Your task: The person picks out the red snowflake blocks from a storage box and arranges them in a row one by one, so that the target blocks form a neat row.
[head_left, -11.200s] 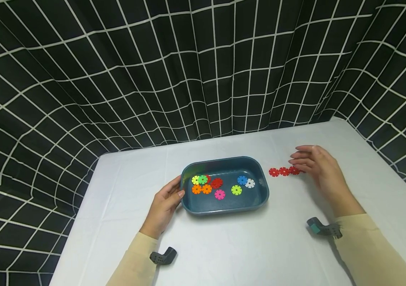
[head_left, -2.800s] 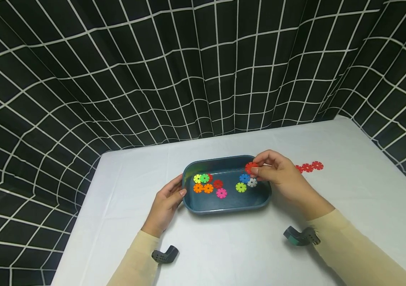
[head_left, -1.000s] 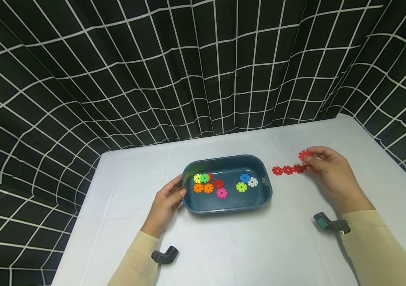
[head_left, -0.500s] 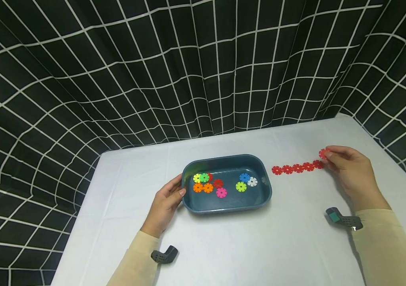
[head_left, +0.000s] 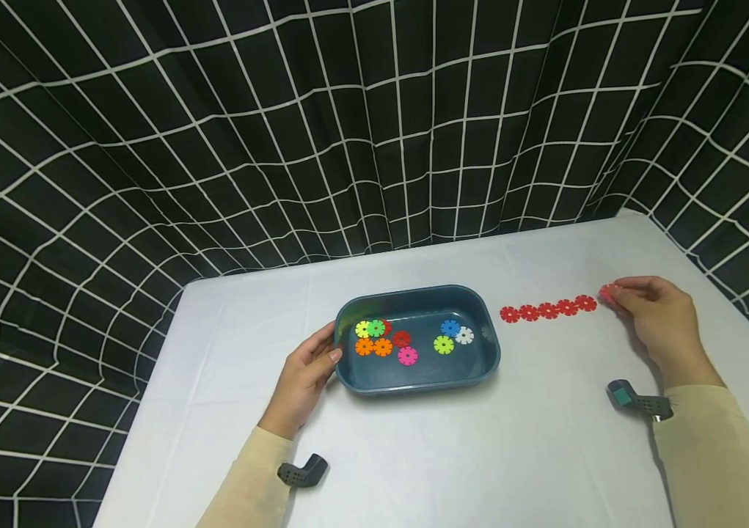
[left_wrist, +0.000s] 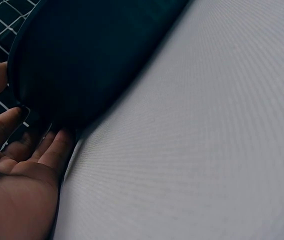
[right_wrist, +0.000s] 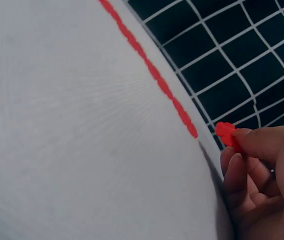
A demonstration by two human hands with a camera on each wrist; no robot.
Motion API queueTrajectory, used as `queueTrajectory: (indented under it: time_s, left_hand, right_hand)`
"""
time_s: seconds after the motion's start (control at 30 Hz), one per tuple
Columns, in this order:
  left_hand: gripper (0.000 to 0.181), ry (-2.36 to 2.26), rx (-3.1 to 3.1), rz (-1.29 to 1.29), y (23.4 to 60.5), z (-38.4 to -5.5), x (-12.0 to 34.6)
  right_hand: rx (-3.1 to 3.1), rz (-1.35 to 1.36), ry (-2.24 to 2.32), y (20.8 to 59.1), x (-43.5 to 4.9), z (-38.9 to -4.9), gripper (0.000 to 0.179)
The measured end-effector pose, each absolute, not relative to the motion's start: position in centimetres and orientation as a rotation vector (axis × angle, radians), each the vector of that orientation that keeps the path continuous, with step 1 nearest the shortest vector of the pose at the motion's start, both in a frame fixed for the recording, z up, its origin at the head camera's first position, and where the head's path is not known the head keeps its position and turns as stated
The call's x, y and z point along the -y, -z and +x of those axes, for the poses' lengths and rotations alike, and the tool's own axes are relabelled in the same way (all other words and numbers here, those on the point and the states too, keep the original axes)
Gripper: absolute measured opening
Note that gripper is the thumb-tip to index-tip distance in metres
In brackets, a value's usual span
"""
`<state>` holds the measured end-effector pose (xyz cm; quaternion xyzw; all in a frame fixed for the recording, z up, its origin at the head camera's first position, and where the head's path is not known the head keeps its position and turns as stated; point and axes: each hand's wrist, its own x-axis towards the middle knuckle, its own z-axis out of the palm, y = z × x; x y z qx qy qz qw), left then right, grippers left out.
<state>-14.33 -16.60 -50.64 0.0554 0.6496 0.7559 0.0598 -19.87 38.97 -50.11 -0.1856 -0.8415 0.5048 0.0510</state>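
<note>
My right hand (head_left: 661, 323) pinches a red notched snowflake disc (head_left: 607, 294) between thumb and fingers, just past the right end of a row of red snowflake discs (head_left: 549, 310). In the right wrist view the held red disc (right_wrist: 225, 132) is raised off the white cloth, a small gap from the row's near end. My left hand (head_left: 301, 381) holds the left end of a dark blue-green plastic tray (head_left: 414, 386), thumb at the rim and fingers along the outer wall. Its fingers (left_wrist: 57, 150) show against the tray's outside in the left wrist view.
Inside the tray lie several loose discs, among them an orange disc (head_left: 383, 347), a pink disc (head_left: 407, 356), a blue disc (head_left: 450, 328) and a white disc (head_left: 464, 335). A white cloth (head_left: 453, 455) covers the table. A black gridded curtain (head_left: 374, 132) hangs behind.
The right hand has carried the red disc from over the tray rightward along the row, then lowered it beside the row's right end. The left hand and tray stay put.
</note>
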Motion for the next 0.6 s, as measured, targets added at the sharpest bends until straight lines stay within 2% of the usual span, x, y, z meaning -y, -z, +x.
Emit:
queueTrajectory:
  time_s: [0.1, 0.6]
  left_hand:
    - [0.055, -2.282, -1.969, 0.172, 50.73, -14.38, 16.63]
    - [0.053, -2.287, -1.973, 0.177, 50.55, -14.31, 16.54]
  right_hand:
    - [2.629, -0.534, -1.428, 50.46, -38.90, -19.91, 0.049]
    - [2.689, -0.498, -1.267, 50.73, -38.57, -20.50, 0.043]
